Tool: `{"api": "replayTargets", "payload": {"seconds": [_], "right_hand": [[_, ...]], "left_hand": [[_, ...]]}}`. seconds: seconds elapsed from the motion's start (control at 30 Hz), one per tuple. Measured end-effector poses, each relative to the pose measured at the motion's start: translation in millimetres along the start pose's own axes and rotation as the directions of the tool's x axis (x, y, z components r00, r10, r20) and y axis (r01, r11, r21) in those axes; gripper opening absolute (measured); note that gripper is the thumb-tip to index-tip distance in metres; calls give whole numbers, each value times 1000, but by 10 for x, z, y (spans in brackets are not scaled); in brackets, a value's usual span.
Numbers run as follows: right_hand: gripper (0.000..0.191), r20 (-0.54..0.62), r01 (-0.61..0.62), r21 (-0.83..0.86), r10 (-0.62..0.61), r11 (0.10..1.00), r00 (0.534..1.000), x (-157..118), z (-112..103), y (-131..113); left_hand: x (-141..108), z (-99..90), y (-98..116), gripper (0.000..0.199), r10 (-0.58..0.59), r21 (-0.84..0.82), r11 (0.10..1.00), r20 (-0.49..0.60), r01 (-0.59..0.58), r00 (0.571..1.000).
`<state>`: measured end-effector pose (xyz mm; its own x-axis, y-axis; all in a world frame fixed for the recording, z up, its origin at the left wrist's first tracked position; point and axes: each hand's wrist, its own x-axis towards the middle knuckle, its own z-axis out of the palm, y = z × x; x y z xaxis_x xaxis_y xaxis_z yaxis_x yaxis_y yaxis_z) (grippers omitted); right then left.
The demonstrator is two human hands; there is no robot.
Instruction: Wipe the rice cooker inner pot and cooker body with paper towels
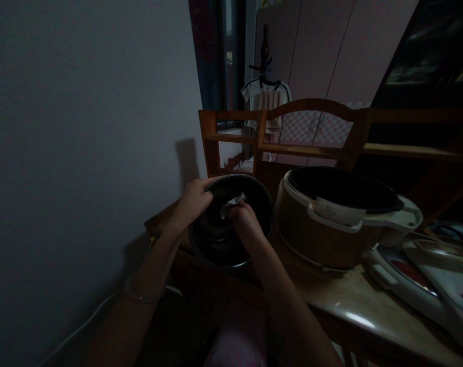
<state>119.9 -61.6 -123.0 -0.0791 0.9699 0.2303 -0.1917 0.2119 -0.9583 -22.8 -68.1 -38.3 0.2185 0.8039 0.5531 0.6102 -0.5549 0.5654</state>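
A round dark pot (216,250), probably a cooker's inner pot, is tilted so that its opening faces me. At its upper left rim my left hand (196,199) grips the edge, thumb over the inside and fingers behind, partly hidden. Inside the pot, my right hand (242,214) is closed on a crumpled white tissue or cloth (231,203); its exact material I cannot make out. To the right stands the wide cooker body (315,234), with a pale rim and a dark opening.
The wooden table (331,290) carries the cooker and, at far right, its detached white lid (418,275). A wooden shelf frame (308,148) rises behind. On the left is a pale wall (101,127), with a white cord (88,321) low beside it.
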Motion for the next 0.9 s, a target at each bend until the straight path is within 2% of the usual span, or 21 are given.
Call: {"api": "replayTargets", "payload": {"seconds": [0.07,0.17,0.33,0.43,0.53,0.67,0.77,0.9], "right_hand": [[51,-7,24,-240,-26,971,1000,-48,-48,51],[58,38,71,-614,-61,786,997,-30,-62,167],[45,136,89,-810,39,579,990,29,114,421],[58,169,146,-869,6,472,986,39,223,487],[73,262,272,-878,-81,394,962,57,274,458],[71,455,497,-849,-232,177,860,69,277,444],[71,548,575,-815,-224,75,806,47,258,521],[64,614,627,-777,-152,54,775,-26,229,612]], "left_hand": [[16,-3,-13,62,-3,-25,1000,14,3,1000],[22,-1,-19,62,3,-41,999,26,-1,1000],[12,-3,-24,66,50,-50,998,24,-49,998],[-13,-18,-25,65,46,-32,998,11,-46,999],[-51,-34,-31,66,32,-26,999,3,-32,999],[-68,-45,-86,66,26,-33,999,-8,-27,1000],[-34,-63,-171,67,13,-20,1000,-25,-14,1000],[20,-101,-293,71,-7,-56,998,-13,6,1000]]}}
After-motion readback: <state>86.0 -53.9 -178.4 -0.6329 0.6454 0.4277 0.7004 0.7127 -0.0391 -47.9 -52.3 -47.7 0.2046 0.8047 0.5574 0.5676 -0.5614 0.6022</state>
